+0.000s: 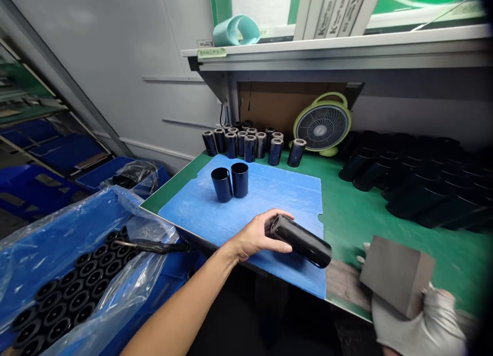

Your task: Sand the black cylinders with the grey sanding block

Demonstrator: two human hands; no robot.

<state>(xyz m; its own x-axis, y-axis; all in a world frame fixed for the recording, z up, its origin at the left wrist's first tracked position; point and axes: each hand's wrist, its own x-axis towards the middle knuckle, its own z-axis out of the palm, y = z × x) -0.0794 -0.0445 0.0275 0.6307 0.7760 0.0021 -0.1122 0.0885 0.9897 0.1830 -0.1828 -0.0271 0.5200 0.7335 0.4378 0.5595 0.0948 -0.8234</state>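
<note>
From the head view, we look down on a green tabletop [334, 212] whose front edge slants from the left toward the lower right. A blue mat [285, 184] covers its middle, reaching close to that front edge, with a green strip left along the table's left side. A stretch of blue surface runs between our left hand [262, 238] and two dark open-topped cups [240, 181] standing upright, side by side. Behind the mat, a cluster of shiny dark cylinders [250, 149] bounds the room, with a green fan [322, 127] to the right. Green surface widens between the mat's notched right edge and the crowd of dark pieces [418, 194] on the right. Overhead, a white shelf [327, 55] crosses the bench; beside its left edge sits a plastic-lined blue bin [87, 220].

Our left hand is closed around one end of a black tube [304, 243], thumb on the near side. The tube slants down to the right, its far end by the mat's right edge; we cannot tell whether it touches the mat. Its side is glossy, with pale streaks of light, and its held end shows a ringed recess. Our gloved right hand [419, 320] grips a plain grey block [391, 271], blurred, near the table's front edge.
</note>
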